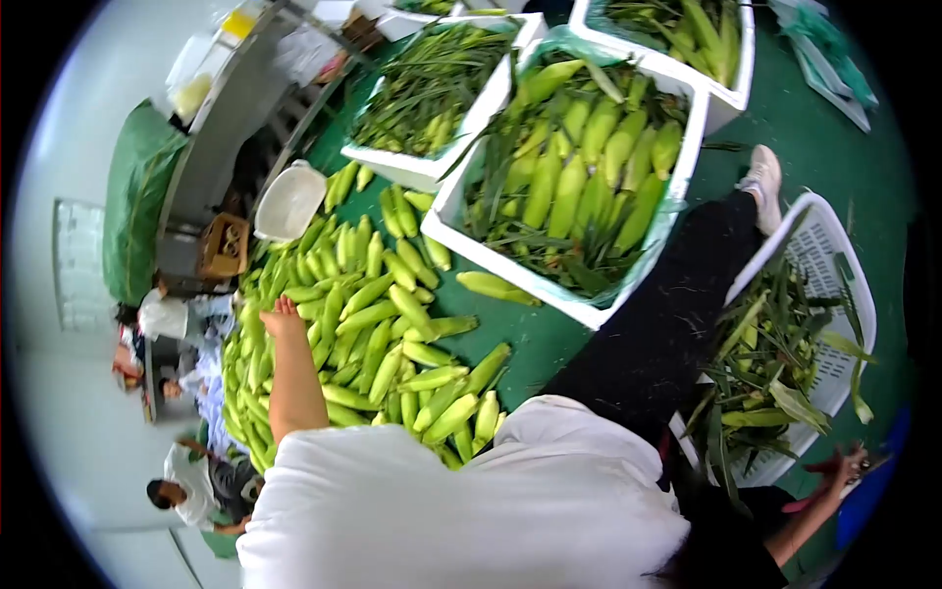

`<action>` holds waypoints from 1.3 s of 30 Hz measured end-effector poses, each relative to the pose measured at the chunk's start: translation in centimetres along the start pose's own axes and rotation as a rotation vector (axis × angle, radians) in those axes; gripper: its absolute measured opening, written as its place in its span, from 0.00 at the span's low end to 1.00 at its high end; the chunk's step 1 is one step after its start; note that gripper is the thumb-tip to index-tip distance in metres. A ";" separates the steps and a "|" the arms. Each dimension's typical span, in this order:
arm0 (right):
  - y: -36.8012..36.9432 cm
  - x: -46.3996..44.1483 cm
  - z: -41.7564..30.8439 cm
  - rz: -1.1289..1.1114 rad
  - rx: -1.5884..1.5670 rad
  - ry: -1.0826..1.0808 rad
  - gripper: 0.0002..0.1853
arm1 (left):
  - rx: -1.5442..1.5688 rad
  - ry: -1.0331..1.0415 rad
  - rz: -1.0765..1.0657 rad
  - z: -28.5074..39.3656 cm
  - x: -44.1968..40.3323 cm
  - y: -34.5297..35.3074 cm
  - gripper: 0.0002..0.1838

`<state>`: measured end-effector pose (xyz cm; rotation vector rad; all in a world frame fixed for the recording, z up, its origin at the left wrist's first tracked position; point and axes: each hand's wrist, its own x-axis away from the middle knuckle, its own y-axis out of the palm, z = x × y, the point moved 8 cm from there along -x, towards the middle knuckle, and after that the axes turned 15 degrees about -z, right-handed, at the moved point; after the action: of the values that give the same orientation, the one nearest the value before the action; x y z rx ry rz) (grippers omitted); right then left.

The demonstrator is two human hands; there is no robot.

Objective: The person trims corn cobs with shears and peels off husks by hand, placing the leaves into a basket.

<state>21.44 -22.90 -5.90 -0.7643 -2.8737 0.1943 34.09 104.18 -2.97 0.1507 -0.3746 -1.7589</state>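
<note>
My left arm reaches out over a large heap of corn cobs in green husks [368, 324] on the floor. At its end, my left hand [282, 319] is open, fingers apart, holding nothing. It is above or against the heap's far side; contact is unclear. Near the lower right edge, my right hand [846, 473] is closed around a small metal tool [867, 465], its exact kind too small to make out. That forearm is partly hidden by something black. Close to it stands a white slotted crate [852, 285] holding loose husks and leaves [760, 358].
A white foam box [564, 300] lined with clear plastic holds corn and leaves. More foam boxes stand behind it. A pale plastic basin [290, 201] sits by the heap. My leg [667, 294] extends between box and crate. A co-worker [191, 481] is at the left.
</note>
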 end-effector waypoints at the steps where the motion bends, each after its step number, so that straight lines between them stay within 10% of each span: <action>1: 1.8 0.6 1.7 -0.187 -0.224 -0.013 0.27 | -0.067 -0.046 -0.138 -2.9 0.9 3.5 0.32; 5: 23.4 10.8 -1.6 -0.334 -0.739 0.220 0.29 | -0.537 0.047 -0.989 -13.3 23.8 27.0 0.20; 9: 29.6 15.3 -1.1 -0.335 -0.781 0.486 0.33 | -0.706 -0.408 -1.697 -31.3 47.7 42.0 0.22; 12: 29.9 15.5 -3.4 -0.265 -0.778 0.476 0.32 | -0.876 -0.873 -1.525 -43.1 59.8 44.6 0.25; 14: 28.8 15.2 -4.7 -0.211 -0.777 0.446 0.31 | -1.084 -0.565 -1.518 -46.1 61.8 48.4 0.22; 16: 28.5 15.7 -5.2 -0.177 -0.791 0.439 0.29 | -0.899 -0.888 -1.541 -54.5 58.6 50.2 0.15; 17: 28.3 15.8 -5.2 -0.146 -0.800 0.422 0.28 | -0.676 -1.186 -1.416 -47.1 61.0 48.4 0.11; 22: 29.2 15.4 -2.4 -0.249 -0.860 0.454 0.27 | -0.610 -1.108 -1.330 -25.4 58.1 35.8 0.13; 25: 30.3 13.8 -2.4 -0.366 -0.801 0.486 0.29 | -0.302 -1.280 -1.634 -16.5 62.2 28.3 0.38; 30: 32.4 9.0 -7.3 -0.656 -0.652 0.376 0.33 | 0.144 -1.923 -1.201 -22.7 69.5 26.6 0.39; 35: 28.4 8.2 -10.9 -0.533 -0.249 0.106 0.37 | -0.422 -0.989 -1.994 -16.0 74.7 29.7 0.35; 39: 26.2 8.9 -9.6 -0.366 -0.026 0.062 0.42 | -0.575 -0.971 -2.261 -12.4 81.3 27.2 0.44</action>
<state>28.20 4.93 0.25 -0.2318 -2.8950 0.0850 44.90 18.42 2.70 -1.2532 -0.2675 -4.0135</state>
